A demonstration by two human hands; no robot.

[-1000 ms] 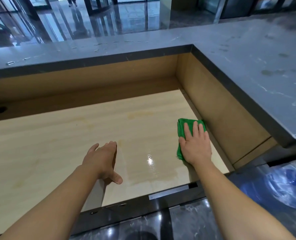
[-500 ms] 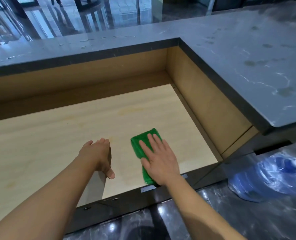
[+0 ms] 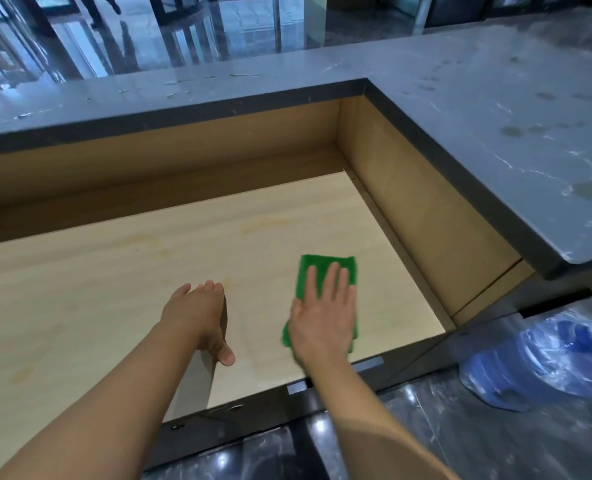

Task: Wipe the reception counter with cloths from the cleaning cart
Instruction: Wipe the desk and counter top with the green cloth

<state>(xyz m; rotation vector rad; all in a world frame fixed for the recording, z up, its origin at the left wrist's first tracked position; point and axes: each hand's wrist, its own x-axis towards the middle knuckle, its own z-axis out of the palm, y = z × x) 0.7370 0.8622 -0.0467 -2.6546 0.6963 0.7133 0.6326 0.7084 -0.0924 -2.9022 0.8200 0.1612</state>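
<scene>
Wiping is under way. I am pressing my right hand (image 3: 322, 317) flat, fingers straight and slightly spread, on the green cloth (image 3: 327, 264). The cloth is lying under my palm on the wooden tabletop (image 3: 114, 271), its far edge showing beyond my fingertips. My left hand (image 3: 197, 313) is standing just left of the right one, fingers loosely extended, holding nothing; I cannot tell whether it is touching the tabletop.

Assessment: the task is partly done at most. Faint yellowish marks are showing on the tabletop just beyond my left hand and further off to its left, so I am judging that stretch outstanding. The strip to the right of my right hand is looking free of marks. The raised grey ledge (image 3: 495, 116), beyond and to the right of both hands, is carrying spots and smears, and I am judging it unwiped.
</scene>
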